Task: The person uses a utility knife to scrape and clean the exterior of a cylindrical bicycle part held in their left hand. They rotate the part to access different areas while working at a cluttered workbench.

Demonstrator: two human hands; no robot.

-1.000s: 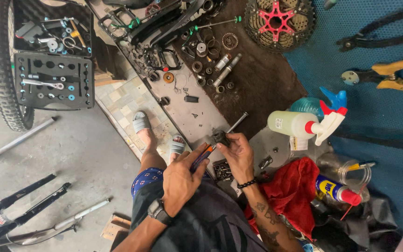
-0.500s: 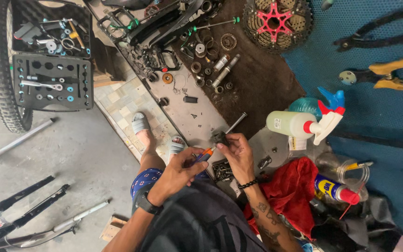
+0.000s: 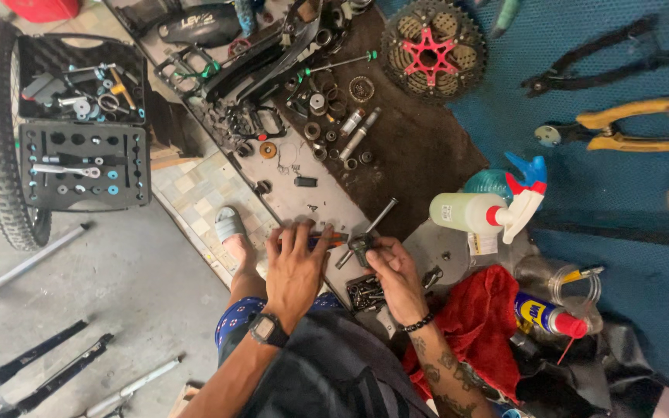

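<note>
Left hand [image 3: 296, 267] grips an orange-handled tool [image 3: 327, 239]; right hand [image 3: 392, 271] pinches a small metal part [image 3: 361, 246] over the grey board [image 3: 315, 205]. Best: brace part firmly, keep tool square, turn slowly.

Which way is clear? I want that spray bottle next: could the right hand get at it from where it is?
Probably yes: the right hand holds a small metal part, and the spray bottle lies just beyond it with nothing between. It would likely have to let go first.
</note>
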